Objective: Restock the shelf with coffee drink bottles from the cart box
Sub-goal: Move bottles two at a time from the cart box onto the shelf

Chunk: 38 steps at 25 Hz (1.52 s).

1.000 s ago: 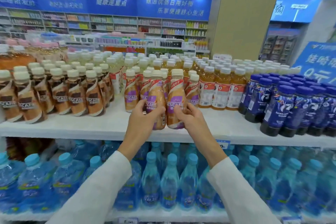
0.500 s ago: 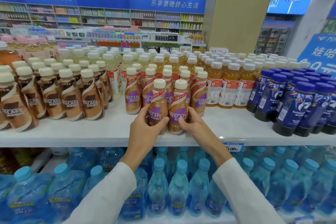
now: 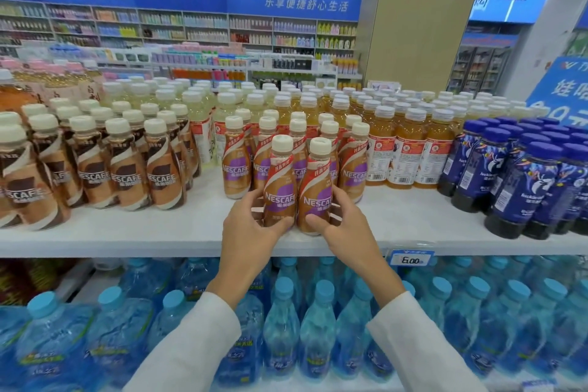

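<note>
Far left: brown-label coffee bottles [image 3: 127, 169] stand in tight rows, labels out, leaving a bare strip of shelf [image 3: 127, 229] along the front lip. A gap of bare board separates that block from the purple-label coffee block [image 3: 237, 165], so each flavour appears to have its own lane. Left hand [image 3: 251, 232]: fingers curled round the lower body of the left coffee bottle [image 3: 281, 181], thumb across the front. The grip is low, presumably to steady the base as it seats. The bottle is upright, base at the board, cap well clear of the hand. The right coffee bottle [image 3: 318, 188] stands touching it side to side. Right hand [image 3: 343, 226] wraps its lower body the same way, thumb in front. Both bottles sit just ahead of the purple-label rows, labels forward, which reads as forming a new front pair in that lane. Judgement: placement nearly done, release not yet made. Room: open board from the pair to the shelf lip, and more to the right in front of the orange drink bottles [image 3: 410, 153]. The dark blue bottles [image 3: 515, 188] at far right crowd nearer the lip. The hands could draw straight back with nothing in the way. A price tag [image 3: 410, 259] hangs on the lip just right of the right wrist, and water bottles [image 3: 283, 321] fill the tier below. Cart box not in view.
</note>
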Motion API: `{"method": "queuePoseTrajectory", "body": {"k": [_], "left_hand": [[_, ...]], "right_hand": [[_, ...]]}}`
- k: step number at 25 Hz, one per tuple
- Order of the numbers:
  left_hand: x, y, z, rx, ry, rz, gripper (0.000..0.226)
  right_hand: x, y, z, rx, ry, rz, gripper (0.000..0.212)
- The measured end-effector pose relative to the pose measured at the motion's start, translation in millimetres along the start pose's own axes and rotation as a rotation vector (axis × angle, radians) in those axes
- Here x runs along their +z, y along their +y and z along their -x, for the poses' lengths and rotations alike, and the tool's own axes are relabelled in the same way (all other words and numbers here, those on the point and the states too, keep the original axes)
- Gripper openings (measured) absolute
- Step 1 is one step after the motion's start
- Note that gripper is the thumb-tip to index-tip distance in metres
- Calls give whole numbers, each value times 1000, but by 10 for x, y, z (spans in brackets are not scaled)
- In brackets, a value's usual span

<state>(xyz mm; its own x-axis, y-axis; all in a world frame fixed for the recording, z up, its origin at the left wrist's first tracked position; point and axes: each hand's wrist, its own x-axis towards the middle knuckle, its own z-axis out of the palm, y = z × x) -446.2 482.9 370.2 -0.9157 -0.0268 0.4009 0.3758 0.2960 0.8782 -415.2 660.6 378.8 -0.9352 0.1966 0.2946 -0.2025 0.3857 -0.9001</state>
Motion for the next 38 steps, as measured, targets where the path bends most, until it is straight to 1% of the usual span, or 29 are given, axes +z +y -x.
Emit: {"method": "queuePoseTrajectory", "body": {"k": [2, 4, 8, 12, 14, 17, 22, 25, 30, 38], "left_hand": [[15, 0, 13, 9, 34, -39, 73], [25, 3, 25, 4, 46, -48, 74], [34, 5, 41, 0, 51, -68, 72], [3, -13, 60, -2, 67, -85, 71], [-79, -49, 39, -8, 93, -100, 70], [-304, -125, -71, -61, 116, -94, 72], [-555, -191, -253, -77, 130, -81, 62], [-588, -227, -307, -85, 118, -72, 65], [-578, -249, -349, -73, 105, -41, 63], [-568, -213, -370, -83, 77, -66, 70]], "right_hand": [[-26, 11, -10, -1, -54, -3, 67], [-21, 20, 17, -1, -44, -10, 71], [69, 64, 134, -11, 99, -77, 74], [223, 33, 145, -24, 221, -75, 61], [327, 6, 114, -32, 221, -80, 59], [558, -77, 0, -31, 188, -55, 58], [872, -184, -206, -61, 175, -36, 56], [939, -173, -261, -59, 178, -4, 59], [987, -163, -294, -66, 192, 19, 58], [1056, -142, -326, -59, 237, 43, 57]]}}
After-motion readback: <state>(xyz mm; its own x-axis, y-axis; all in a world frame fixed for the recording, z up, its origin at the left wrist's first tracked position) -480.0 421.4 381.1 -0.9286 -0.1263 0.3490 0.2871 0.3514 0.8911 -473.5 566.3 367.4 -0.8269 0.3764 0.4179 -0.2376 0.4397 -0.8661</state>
